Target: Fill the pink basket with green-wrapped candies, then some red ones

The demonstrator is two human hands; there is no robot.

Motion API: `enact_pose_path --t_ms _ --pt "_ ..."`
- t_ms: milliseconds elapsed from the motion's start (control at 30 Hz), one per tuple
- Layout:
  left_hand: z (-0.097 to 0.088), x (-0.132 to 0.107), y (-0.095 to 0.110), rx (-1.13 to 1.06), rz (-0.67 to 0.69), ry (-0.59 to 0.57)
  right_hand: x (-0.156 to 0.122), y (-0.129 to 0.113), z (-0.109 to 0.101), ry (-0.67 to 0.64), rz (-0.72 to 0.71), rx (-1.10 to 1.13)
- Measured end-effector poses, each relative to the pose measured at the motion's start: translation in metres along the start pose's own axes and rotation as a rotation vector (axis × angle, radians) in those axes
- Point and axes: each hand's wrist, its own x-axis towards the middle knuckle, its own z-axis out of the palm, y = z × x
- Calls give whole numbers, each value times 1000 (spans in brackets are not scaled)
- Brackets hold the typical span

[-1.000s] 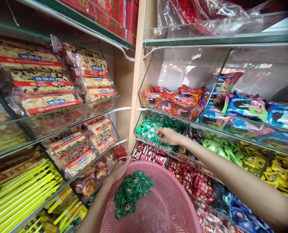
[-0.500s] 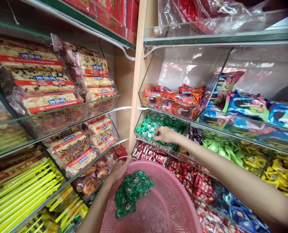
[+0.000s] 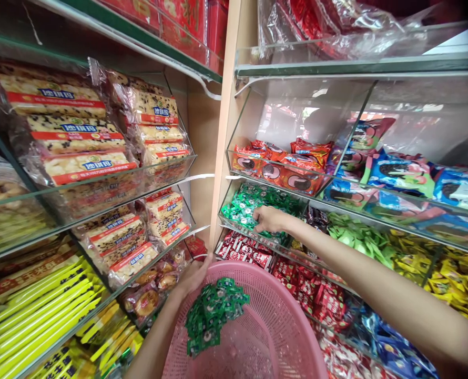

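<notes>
My left hand (image 3: 194, 275) grips the rim of a pink plastic basket (image 3: 299, 308), fingers over its far left edge. A pile of small green-wrapped candies (image 3: 208, 316) lies inside on the basket's left. My right hand (image 3: 270, 218) reaches into a glass shelf compartment of similar green-wrapped candies (image 3: 242, 202). Its fingers are curled down at the front of those candies, and whatever they hold is hidden beneath them.
A glass lip (image 3: 253, 234) fronts the green candies. Red-wrapped sweets (image 3: 244, 250) lie below, orange snack packs (image 3: 281, 168) above. Light green packets (image 3: 356, 237) are to the right. Packaged sachima bars (image 3: 88, 131) fill the left shelves; a wooden post (image 3: 220, 131) divides the two sides.
My right hand stays at the green candies with only a slight shift of the fingers. The view moves slightly. My left hand and the basket hold their place.
</notes>
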Motion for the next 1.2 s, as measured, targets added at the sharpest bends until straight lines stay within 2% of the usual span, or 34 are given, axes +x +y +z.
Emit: enact_pose_path --t_ms 167,367,567,900,1067,1200 --pt "-3 -3 4 -20 -24 5 0 4 1 5 -54 12" --pt "-5 -5 8 -67 -25 13 1 -2 6 72 -4 -102" --pt "-6 -8 10 -85 -28 34 2 -5 7 40 -1 -168" --pt "-6 -7 10 -82 -28 27 3 10 16 81 -186 -137" --pt "-5 -6 10 -72 -27 24 0 14 8 99 -215 -58" --pt "-3 -4 8 -70 -19 22 0 23 -12 169 -223 41"
